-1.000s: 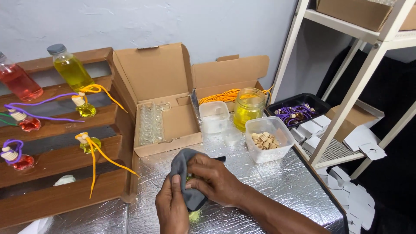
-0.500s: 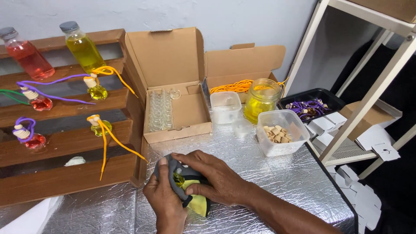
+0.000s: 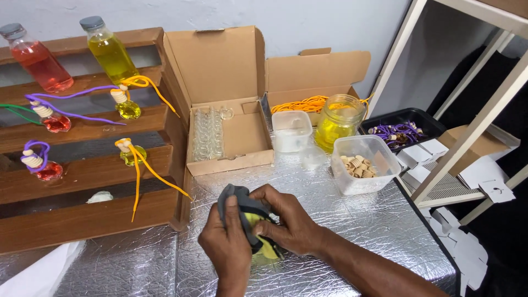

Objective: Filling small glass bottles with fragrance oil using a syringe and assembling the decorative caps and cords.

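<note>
My left hand (image 3: pixel 226 248) and my right hand (image 3: pixel 287 221) are closed together around a grey cloth (image 3: pixel 241 207), low in the middle of the head view over the foil-covered table (image 3: pixel 352 220). Wrapped in the cloth is a small bottle of yellow liquid (image 3: pixel 265 250); only its lower part shows below my fingers. The cloth covers its top. Both hands press on the cloth and bottle from either side.
A stepped wooden rack (image 3: pixel 82 176) at left holds small bottles with coloured cords and two larger bottles. Behind my hands stand an open cardboard box of empty glass bottles (image 3: pixel 212 132), a second box with orange cords (image 3: pixel 302 103), a yellow jar (image 3: pixel 338 121), plastic tubs, and a shelf frame (image 3: pixel 467 132) at right.
My hands have kept turning the cloth around the bottle, and more of the yellow bottle now shows beneath them. The view has dipped and shifted a little.
</note>
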